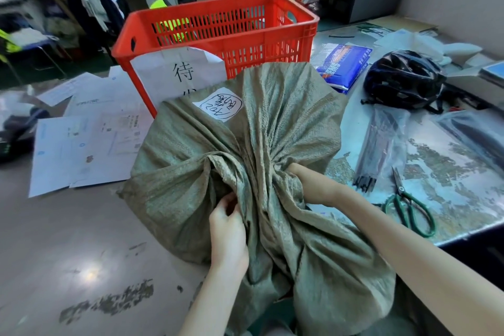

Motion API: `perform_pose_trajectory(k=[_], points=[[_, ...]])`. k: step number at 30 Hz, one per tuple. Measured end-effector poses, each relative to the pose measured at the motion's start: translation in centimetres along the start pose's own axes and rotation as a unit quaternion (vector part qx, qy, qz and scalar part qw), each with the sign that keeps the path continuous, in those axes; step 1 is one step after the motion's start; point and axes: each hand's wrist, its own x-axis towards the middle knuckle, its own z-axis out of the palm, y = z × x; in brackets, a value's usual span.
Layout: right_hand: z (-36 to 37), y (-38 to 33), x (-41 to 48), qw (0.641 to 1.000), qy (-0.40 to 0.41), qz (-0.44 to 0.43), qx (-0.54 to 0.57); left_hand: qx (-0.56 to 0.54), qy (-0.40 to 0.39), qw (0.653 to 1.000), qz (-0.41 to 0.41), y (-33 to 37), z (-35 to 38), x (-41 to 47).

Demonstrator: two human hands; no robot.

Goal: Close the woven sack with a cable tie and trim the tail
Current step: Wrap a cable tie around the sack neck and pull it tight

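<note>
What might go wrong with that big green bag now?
The left hand grips a fold of the woven sack; the right hand is buried in its gathers. The cable ties and scissors lie aside on the table, so reaching for them may let the neck fall open.

Woven sack (286, 123): olive-green, coarse weave, bulging full, standing on the floor against the counter (463, 172) edge. White label (221, 103) with hand-drawn circled writing on the far upper face. Mouth not tied; the cloth is drawn into deep pleats converging near the top centre. Left hand (227, 229) pinches a fold. Right hand (300, 176) is sunk in the gather, fingers hidden.

Cable ties (379, 144): black bundle in a clear bag, flat on the counter, ends sticking out of the near end.

Scissors (409, 204): green handles, blades closed and pointing away, flat on the counter just beside the ties.
</note>
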Motion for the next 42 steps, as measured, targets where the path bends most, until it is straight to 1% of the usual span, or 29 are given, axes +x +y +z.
perform_pose_trajectory(k=[2, 4, 7, 9, 12, 15, 16, 19, 22, 24, 26, 27, 30, 33, 35, 37, 39, 40, 42], points=[[-0.1, -0.3, -0.3, 0.999, 0.018, 0.013, -0.041, -0.003, -0.015, 1.0, -0.01, 0.1, 0.1, 0.0], [-0.2, -0.3, -0.4, 0.997, 0.03, 0.019, -0.064, -0.007, -0.014, 1.0, -0.012, 0.1, 0.1, 0.2], [-0.4, -0.3, -0.7, 0.997, 0.028, 0.025, -0.064, 0.018, -0.009, 1.0, 0.019, 0.2, -0.4, 0.5], [-0.8, 0.3, -0.4, 0.999, 0.018, -0.003, -0.027, 0.081, 0.013, 0.993, 0.088, 0.2, -1.2, 1.0], [-2.0, 1.4, -0.5, 1.0, 0.005, 0.009, -0.015, 0.186, 0.058, 0.957, 0.215, 0.7, -2.7, 1.1], [-3.8, 1.9, -1.3, 0.999, -0.017, 0.024, -0.028, 0.233, 0.087, 0.921, 0.301, 1.8, -4.2, 1.0], [-4.5, 2.0, -1.6, 0.999, -0.023, 0.022, -0.035, 0.23, 0.09, 0.917, 0.315, 2.1, -4.7, 1.1], [-6.2, 2.5, -2.3, 0.999, -0.013, 0.02, -0.024, 0.131, 0.072, 0.941, 0.303, 3.1, -6.1, 1.5], [-7.6, 3.6, -3.0, 1.0, -0.001, 0.024, 0.015, 0.06, 0.067, 0.952, 0.293, 4.2, -7.1, 1.8], [-8.3, 4.2, -3.4, 0.999, 0.015, 0.015, 0.047, -0.012, 0.054, 0.962, 0.269, 4.9, -7.4, 1.8], [-8.8, 4.6, -3.6, 0.992, 0.048, -0.005, 0.117, -0.104, 0.031, 0.969, 0.222, 5.4, -7.4, 2.0], [-8.8, 4.8, -3.7, 0.983, 0.061, -0.015, 0.172, -0.144, 0.019, 0.969, 0.198, 5.6, -7.3, 2.1], [-8.0, 5.5, -3.4, 0.939, 0.055, -0.026, 0.34, -0.208, -0.02, 0.965, 0.156, 5.7, -6.8, 2.5], [-6.1, 6.0, -2.5, 0.896, 0.054, -0.024, 0.44, -0.205, -0.061, 0.962, 0.168, 5.2, -6.0, 3.1], [-4.5, 5.8, -1.9, 0.878, 0.075, -0.013, 0.472, -0.161, -0.078, 0.965, 0.191, 4.7, -5.3, 3.4], [-3.1, 5.0, -1.6, 0.881, 0.106, 0.001, 0.462, -0.105, -0.073, 0.967, 0.222, 4.4, -4.7, 4.0], [-2.3, 4.2, -1.3, 0.885, 0.145, -0.004, 0.442, -0.07, -0.062, 0.963, 0.252, 4.4, -4.2, 4.5], [-2.1, 3.9, -1.3, 0.888, 0.176, -0.011, 0.425, -0.055, -0.05, 0.96, 0.269, 4.5, -3.8, 4.8], [-2.1, 3.5, -0.9, 0.895, 0.276, -0.024, 0.349, -0.025, -0.016, 0.953, 0.302, 4.9, -3.2, 5.5]])
